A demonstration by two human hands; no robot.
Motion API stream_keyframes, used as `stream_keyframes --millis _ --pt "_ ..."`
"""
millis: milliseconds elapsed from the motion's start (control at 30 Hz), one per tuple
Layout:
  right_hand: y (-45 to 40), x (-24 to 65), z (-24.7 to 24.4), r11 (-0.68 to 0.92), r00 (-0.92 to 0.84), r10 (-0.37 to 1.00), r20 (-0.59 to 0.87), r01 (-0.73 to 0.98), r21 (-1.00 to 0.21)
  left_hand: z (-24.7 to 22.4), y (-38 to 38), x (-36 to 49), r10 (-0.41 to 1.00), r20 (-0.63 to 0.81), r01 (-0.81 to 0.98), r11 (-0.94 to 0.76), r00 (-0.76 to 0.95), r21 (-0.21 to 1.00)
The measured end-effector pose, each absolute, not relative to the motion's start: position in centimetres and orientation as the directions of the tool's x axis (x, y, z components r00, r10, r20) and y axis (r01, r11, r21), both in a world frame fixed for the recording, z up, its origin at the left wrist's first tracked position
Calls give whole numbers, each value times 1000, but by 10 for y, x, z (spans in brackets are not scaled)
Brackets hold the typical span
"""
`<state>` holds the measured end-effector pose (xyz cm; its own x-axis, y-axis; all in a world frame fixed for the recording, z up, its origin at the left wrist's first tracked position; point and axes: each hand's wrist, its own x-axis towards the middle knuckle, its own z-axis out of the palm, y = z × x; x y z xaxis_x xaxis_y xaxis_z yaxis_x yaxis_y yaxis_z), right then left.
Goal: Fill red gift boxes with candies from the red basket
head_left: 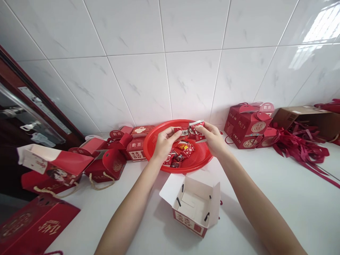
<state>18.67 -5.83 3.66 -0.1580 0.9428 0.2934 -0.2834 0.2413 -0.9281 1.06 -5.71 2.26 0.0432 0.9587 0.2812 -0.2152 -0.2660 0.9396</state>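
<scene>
My left hand [165,141] pinches a small wrapped sweet [185,132], my right hand [214,139] a red packet [198,134], both above the red basket [199,156]; a loose pinch could drop either. Red boxes [105,170] crowd leftward; the open box [186,221] sits between my forearms; white counter [300,198] gives room rightward.

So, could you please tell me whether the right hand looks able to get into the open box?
Probably yes: the open box stands nearby with its flaps spread and its mouth uncovered, though the right hand holds a red packet.
</scene>
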Motion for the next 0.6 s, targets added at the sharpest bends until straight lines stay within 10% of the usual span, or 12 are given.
stream_keyframes --millis 600 --pt "-91 203 70 402 -190 904 383 78 -912 37 -73 7 914 276 -11 -286 299 958"
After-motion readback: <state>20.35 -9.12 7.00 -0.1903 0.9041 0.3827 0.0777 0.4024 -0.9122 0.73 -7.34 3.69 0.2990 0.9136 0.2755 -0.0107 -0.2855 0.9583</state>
